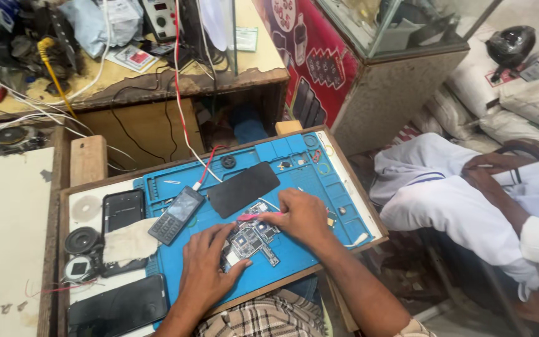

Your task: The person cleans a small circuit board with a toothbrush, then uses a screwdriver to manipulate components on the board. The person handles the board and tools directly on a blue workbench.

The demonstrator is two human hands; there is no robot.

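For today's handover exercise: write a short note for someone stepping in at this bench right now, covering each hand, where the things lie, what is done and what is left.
Left hand: flat on the blue mat, steadying the circuit board.
Right hand: holds a pink tool, tip at the board's upper edge.
Things: keypad phone and black panel lie on the mat above the board; red and white wires run down to the phone.
Done: the board is bare and out on the mat.
Left: work on the board seems unfinished; nothing is reassembled.
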